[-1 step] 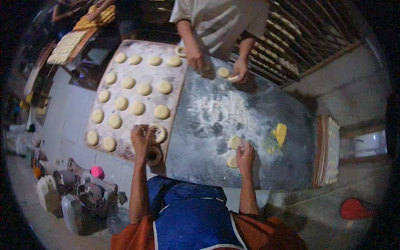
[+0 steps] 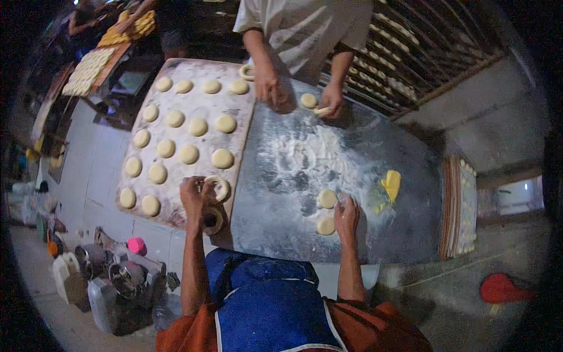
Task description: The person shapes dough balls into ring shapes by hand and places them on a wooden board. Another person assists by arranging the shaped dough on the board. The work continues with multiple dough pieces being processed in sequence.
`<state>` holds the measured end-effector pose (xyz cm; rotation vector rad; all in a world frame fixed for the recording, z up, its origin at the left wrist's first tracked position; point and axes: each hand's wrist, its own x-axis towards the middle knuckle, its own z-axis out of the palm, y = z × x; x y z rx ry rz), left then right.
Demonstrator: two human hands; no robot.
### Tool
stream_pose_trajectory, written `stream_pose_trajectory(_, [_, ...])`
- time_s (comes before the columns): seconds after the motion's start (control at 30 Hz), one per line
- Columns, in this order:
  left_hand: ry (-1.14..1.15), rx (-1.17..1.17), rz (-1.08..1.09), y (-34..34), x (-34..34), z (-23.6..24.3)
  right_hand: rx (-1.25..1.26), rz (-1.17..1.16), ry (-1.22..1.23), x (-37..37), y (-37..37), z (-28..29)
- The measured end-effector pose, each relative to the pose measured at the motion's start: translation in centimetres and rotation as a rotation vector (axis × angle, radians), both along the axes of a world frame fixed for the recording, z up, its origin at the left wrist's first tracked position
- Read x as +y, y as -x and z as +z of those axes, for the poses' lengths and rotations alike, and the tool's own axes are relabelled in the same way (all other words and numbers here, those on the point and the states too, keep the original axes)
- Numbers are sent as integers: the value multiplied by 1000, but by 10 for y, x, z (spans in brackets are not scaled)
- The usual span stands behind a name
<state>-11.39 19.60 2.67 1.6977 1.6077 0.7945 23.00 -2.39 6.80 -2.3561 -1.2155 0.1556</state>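
My left hand pinches a pale dough ring at the lower right of a floured board bearing several dough discs. Below its fingers is another ring with a dark centre. On the grey metal worktop, my right hand has its fingers curled beside the upper of two discs; what they hold is hidden. The lower disc lies by that hand. Flour and a yellow object lie farther up and right.
Across the worktop, a co-worker's hands work at dough; other people are at upper left by filled trays. Racks stand behind, stacked boards at right. Jerrycans sit lower left, a red object lower right.
The view has shifted slightly, moving the board and far hands a little left and down. My right fingertips sit slightly farther right of the upper disc.
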Motion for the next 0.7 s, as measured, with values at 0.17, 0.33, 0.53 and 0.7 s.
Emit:
stream_pose_trajectory(0.17, [-428,-32,-82,-73,-34,24,-18,247,125,8,-53,-19])
stream_pose_trajectory(0.33, [330,-452,-506,-199,-114,25,795,13,-110,13,-51,-9])
stream_pose_trajectory(0.53, [432,-737,-478,-248,-158,45,966,79,-452,-5,-36,12])
stream_pose_trajectory(0.7, [414,-784,-474,-268,-170,56,844,185,-328,-15,-56,38])
